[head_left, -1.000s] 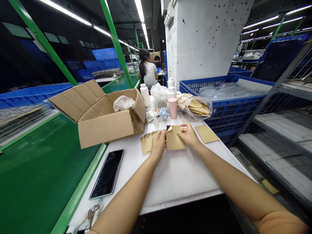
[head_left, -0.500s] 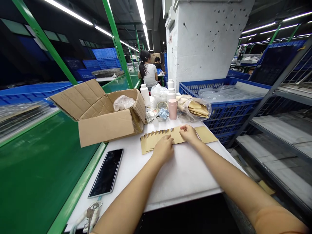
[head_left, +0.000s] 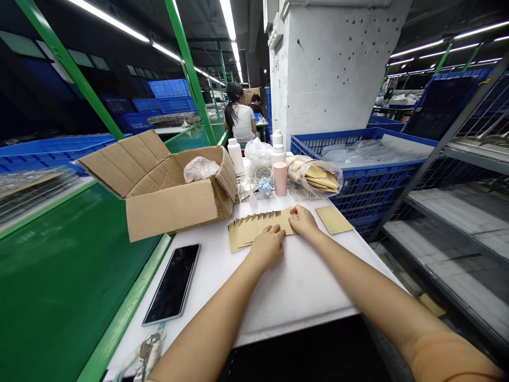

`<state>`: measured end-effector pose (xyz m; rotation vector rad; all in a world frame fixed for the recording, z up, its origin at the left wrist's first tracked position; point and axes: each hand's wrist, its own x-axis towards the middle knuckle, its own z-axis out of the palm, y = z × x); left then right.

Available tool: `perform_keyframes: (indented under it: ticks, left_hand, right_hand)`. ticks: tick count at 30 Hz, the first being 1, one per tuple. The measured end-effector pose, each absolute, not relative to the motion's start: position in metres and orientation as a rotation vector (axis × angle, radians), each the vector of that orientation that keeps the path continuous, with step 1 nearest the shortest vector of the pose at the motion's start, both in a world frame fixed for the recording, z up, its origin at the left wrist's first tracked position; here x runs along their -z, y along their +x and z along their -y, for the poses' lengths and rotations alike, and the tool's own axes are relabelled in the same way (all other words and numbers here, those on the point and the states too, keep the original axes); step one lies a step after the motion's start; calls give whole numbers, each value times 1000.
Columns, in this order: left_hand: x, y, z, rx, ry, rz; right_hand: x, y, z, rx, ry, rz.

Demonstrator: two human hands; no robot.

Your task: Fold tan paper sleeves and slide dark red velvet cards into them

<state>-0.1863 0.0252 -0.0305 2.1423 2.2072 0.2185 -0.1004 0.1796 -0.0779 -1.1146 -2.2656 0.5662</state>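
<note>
A row of overlapping brown paper envelopes (head_left: 248, 231) lies across the white table, their upper corners forming a sawtooth edge. My left hand (head_left: 268, 245) rests on the front of the row, fingers stretched out over the paper. At the row's right end, my right hand (head_left: 305, 223) has its thumb and forefinger pinched at the edge of the last envelope; the other fingers are curled. To the right of that hand is a separate flat piece of brown paper (head_left: 334, 219), probably another envelope, touched by neither hand.
An opened cardboard box (head_left: 170, 212) stands at the left, a phone (head_left: 173, 284) in front of it. Behind the envelopes are a pink bottle (head_left: 280, 179), white bottles (head_left: 235, 155), tape (head_left: 263, 174) and a bagged envelope bundle (head_left: 316, 175). Blue crates (head_left: 358, 180) and a shelf (head_left: 457, 212) flank the right.
My right hand has moved slightly left with the last envelope, which now sits closer to the row. A gap of table shows between the row and the separate brown piece.
</note>
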Motion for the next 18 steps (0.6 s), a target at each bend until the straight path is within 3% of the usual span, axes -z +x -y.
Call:
perform_keyframes:
  ticks: [7,18]
  left_hand:
    - [32,-186,-24,-233,2146,-2207]
    - [29,-185,-21,-306,2131,-2190]
  right_hand:
    - [56,-66,-198,-369,-1268,2332]
    - [50,-23,-234,-362,-1561,2423]
